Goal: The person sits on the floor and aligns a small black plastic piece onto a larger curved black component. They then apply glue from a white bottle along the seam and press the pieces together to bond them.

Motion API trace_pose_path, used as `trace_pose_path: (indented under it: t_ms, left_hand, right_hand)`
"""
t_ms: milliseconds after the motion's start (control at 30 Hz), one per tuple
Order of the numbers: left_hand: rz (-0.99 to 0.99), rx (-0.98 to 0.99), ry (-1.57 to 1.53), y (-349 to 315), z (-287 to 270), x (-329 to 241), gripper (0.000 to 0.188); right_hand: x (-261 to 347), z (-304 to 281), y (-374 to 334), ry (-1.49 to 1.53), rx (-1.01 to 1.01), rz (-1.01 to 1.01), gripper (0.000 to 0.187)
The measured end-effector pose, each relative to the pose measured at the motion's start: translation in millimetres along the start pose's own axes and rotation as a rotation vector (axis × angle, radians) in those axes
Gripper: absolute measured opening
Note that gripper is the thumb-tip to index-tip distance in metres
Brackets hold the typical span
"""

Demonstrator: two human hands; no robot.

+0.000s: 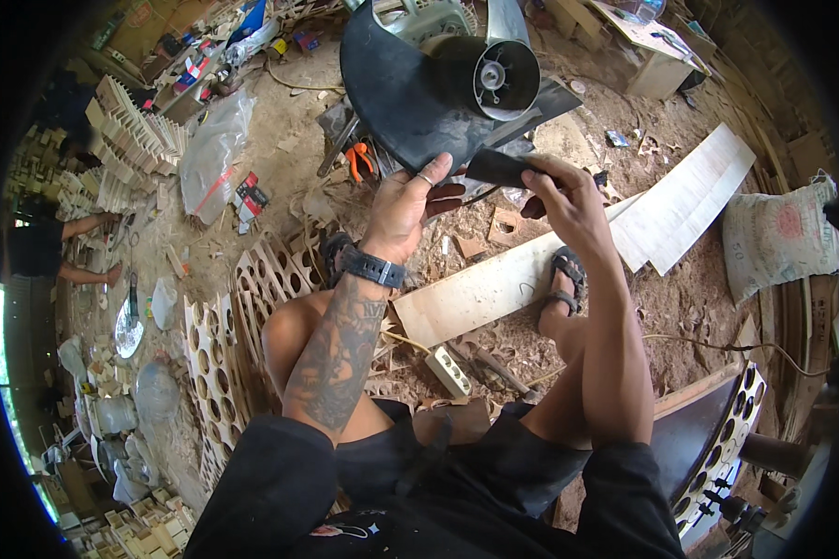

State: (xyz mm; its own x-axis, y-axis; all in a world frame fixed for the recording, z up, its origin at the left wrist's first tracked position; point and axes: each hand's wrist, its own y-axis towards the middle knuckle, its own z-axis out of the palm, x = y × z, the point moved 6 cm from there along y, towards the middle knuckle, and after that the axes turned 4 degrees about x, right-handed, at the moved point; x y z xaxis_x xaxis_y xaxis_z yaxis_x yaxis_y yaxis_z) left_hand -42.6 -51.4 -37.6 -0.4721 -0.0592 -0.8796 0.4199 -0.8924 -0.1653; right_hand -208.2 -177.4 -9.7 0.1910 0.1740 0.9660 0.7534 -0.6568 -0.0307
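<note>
Black shirt [438,526] nearest, below both grips. My left grip [403,212] grasps the fan [401,107] by its lower blade edge, thumb on top; the rest of the fan lies above and beyond it. My right grip [573,207] is closed on a dark strip [496,169], which points left toward the left grip; strip-to-blade contact: cannot tell. Pliers [360,160] up and left of the left grip. Plank [475,287] below the right grip; outlet bar [448,372] lower. Sack [783,238] well right.
</note>
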Motion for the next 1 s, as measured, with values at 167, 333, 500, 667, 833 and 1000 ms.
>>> trace_pose_path:
  t_ms: [167,333,500,667,833,1000]
  left_hand:
    - [-0.009,0.001,-0.081,0.8,2.4,4.0,0.034]
    - [0.052,-0.009,-0.173,1.7,4.2,6.2,0.031]
    - [0.071,-0.029,-0.166,0.7,5.5,4.6,0.031]
    - [0.074,-0.036,-0.125,-1.9,6.4,-0.8,0.033]
    - [0.089,-0.022,-0.142,-3.2,8.4,-3.1,0.032]
    - [0.076,-0.023,-0.138,-2.4,4.1,-4.6,0.03]
  right_hand:
    - [16.1,11.8,-18.0,0.025,-0.059,-0.304,0.032]
    - [-3.4,33.8,-19.9,0.16,-0.063,-0.009,0.028]
    - [-24.8,59.2,-23.3,0.649,-0.102,0.234,0.018]
    - [-24.2,68.8,-25.5,0.814,-0.168,0.144,0.016]
    - [-20.4,72.8,-24.7,0.63,-0.166,0.109,0.014]
    - [-24.4,60.6,-21.8,0.634,-0.238,0.114,0.014]
